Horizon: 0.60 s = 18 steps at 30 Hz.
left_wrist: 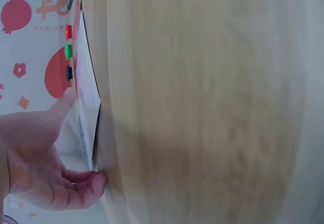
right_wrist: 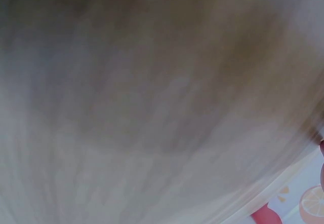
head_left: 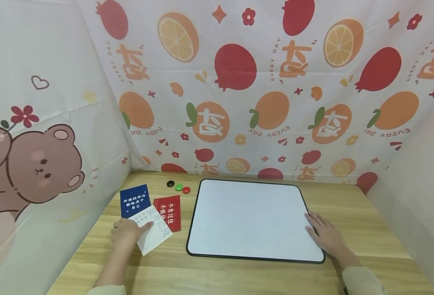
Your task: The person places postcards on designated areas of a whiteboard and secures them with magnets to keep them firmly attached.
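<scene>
My left hand point(head_left: 125, 232) holds a white card point(head_left: 155, 235) with handwriting on it, thumb lying across its top and fingers curled at its left edge. In the left wrist view the card point(left_wrist: 90, 100) appears nearly edge-on, low over the wood. Partly beneath it lie a blue card point(head_left: 134, 198) and a red card point(head_left: 172, 213), both with white printed characters. On the right edge of a white board point(head_left: 250, 221) with a black rim rests my right hand point(head_left: 326, 232), its fingers extended. The right wrist view is blurred and does not show that hand plainly.
Behind the cards sit black point(head_left: 170, 183), green point(head_left: 179, 187) and red point(head_left: 186, 190) round pieces on the wooden table point(head_left: 158, 272). A fruit-printed cloth point(head_left: 235, 98) hangs at the back, and a bear-printed cloth point(head_left: 44, 168) stands along the left side.
</scene>
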### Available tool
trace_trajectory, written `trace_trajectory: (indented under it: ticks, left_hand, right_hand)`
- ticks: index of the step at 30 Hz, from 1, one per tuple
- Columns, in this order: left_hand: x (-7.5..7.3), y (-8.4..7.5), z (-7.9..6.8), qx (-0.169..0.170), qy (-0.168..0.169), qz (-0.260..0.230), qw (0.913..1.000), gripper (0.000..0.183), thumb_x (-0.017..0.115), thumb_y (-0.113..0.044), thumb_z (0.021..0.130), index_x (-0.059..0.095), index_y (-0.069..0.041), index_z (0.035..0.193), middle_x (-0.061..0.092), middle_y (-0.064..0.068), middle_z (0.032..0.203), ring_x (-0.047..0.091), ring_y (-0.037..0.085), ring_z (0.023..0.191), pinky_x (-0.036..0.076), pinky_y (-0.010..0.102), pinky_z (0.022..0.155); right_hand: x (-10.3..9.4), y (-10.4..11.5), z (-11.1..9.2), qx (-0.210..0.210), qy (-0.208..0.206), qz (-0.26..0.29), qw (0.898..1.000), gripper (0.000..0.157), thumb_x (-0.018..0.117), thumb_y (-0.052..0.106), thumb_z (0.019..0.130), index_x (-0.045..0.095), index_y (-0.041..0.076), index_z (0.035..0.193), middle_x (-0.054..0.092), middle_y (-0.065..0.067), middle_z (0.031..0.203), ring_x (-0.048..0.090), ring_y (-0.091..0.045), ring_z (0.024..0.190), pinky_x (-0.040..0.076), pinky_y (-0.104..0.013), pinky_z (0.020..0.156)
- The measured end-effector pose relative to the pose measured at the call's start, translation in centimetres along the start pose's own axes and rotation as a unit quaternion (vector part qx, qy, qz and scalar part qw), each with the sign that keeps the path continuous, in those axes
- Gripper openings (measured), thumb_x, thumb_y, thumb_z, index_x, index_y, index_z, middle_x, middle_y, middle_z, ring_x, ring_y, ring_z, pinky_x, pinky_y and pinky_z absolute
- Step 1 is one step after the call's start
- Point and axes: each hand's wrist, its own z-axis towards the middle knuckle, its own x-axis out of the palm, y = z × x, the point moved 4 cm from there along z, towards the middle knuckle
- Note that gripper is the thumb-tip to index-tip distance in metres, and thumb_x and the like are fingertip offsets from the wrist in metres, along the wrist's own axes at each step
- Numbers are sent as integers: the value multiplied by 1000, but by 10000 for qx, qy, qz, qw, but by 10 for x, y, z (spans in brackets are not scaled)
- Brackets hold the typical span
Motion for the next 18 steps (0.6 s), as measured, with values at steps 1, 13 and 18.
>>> trace_trajectory:
  ticks: [1, 13, 18]
  left_hand:
    - [0, 0, 0, -31, -44, -28, 10000, 89, 64, -50, 79, 29, 29, 100, 37, 36, 85, 47, 40, 75, 47, 42, 63]
    - [0, 4, 3, -141, 34, -480, 9987, 74, 71, -36, 75, 37, 27, 96, 35, 33, 85, 41, 40, 80, 43, 44, 66]
    - [-1, 10, 6, -254, 158, -1586, 9869, 79, 70, -25, 77, 23, 27, 113, 35, 41, 97, 39, 50, 92, 40, 54, 77]
  right_hand:
    - [0, 0, 0, -5, -3, -2, 10000, 51, 43, 35, 96, 41, 6, 137, 33, -18, 142, 29, -43, 126, 23, -59, 99]
    - [-2, 2, -1, 26, -62, -5, 10000, 51, 44, 36, 95, 43, 6, 136, 35, -18, 141, 30, -43, 125, 24, -60, 98]
    - [-1, 2, -2, 50, -28, -54, 10000, 51, 43, 37, 96, 42, 7, 137, 34, -18, 141, 30, -43, 125, 24, -59, 98]
